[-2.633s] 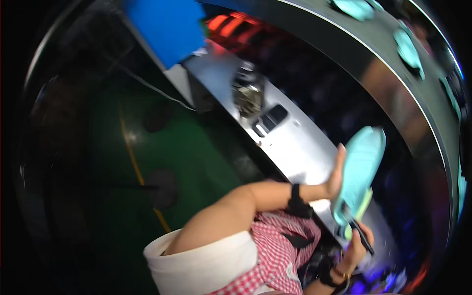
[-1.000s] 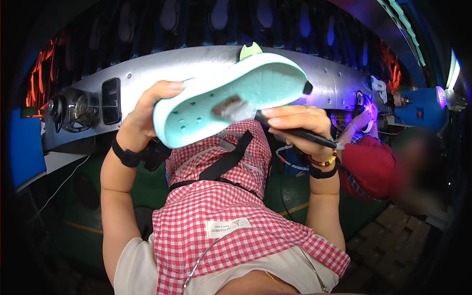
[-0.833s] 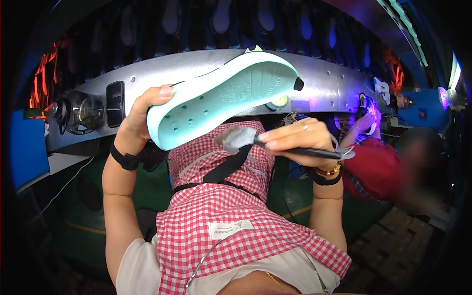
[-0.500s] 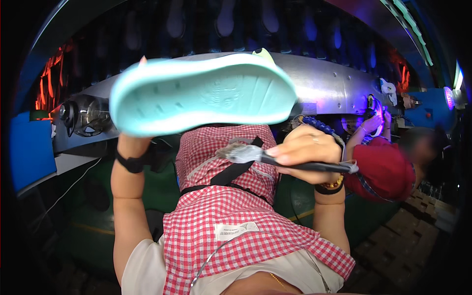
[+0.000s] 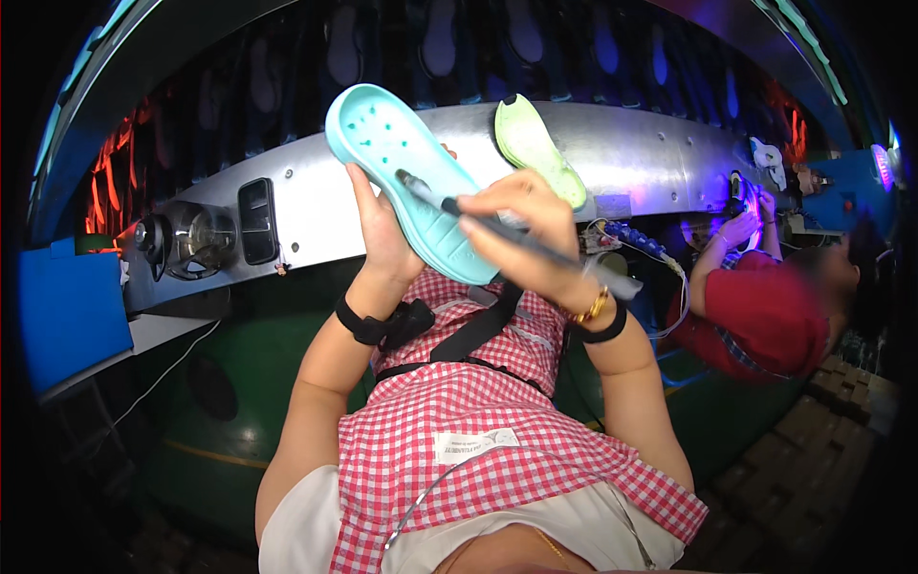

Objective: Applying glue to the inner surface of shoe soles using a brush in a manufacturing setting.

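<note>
the turquoise moulded shoe sole (image 5: pixel 426 163) is held up over the metal worktop (image 5: pixel 320 201), its hole-dotted end toward the worktop's far edge and its other end past the front edge, near the checked apron (image 5: pixel 421 459). the left hand (image 5: pixel 387 225) cups it from beneath, thumb up along one side wall, a fingertip showing at the opposite rim. the right hand (image 5: pixel 531 225), blurred, has its fingers closed round a black-handled brush (image 5: pixel 421 188), whose tip sits at the hollow inner face; whether the bristles touch, i cannot tell.

the sole looks like light foam: easy to bear in one hand, springy, likely to flex if squeezed or pushed at its middle, and hard to break. its smooth walls could slip if damp. the best hold is the outer side walls at mid-length, palm underneath, keeping fingers off the inner face.

a lime-green shoe sole (image 5: pixel 535 148) lies right of the worktop's middle. a glass jug (image 5: pixel 206 239) and a black divided tray (image 5: pixel 257 220) sit toward its left end; a co-worker in red (image 5: pixel 765 311) is by its right end.
</note>
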Tool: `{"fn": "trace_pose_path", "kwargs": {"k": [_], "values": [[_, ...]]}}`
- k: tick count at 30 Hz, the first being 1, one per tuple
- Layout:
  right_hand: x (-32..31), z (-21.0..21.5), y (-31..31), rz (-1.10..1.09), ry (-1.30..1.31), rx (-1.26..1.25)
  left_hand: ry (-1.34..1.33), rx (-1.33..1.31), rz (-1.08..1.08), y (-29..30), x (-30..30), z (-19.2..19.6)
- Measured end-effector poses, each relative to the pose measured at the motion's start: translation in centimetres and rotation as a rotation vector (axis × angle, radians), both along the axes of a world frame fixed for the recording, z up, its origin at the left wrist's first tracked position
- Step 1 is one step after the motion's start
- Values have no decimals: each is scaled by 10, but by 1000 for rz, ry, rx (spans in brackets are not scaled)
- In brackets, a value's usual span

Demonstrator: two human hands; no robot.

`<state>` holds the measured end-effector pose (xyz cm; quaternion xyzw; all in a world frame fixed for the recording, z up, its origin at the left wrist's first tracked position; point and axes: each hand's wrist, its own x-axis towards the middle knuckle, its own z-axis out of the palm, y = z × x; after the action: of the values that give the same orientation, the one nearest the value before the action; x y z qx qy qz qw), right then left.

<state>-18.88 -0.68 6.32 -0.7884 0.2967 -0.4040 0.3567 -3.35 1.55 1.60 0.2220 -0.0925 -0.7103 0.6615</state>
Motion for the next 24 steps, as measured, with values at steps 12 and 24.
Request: {"fn": "trace_pose_path", "kwargs": {"k": [12,24], "values": [[-3,39,-3,62,-31,185,47,-192,40,1,1,19],[-25,36,0,552,-111,221,-13,-247,176,-4,25,44]]}}
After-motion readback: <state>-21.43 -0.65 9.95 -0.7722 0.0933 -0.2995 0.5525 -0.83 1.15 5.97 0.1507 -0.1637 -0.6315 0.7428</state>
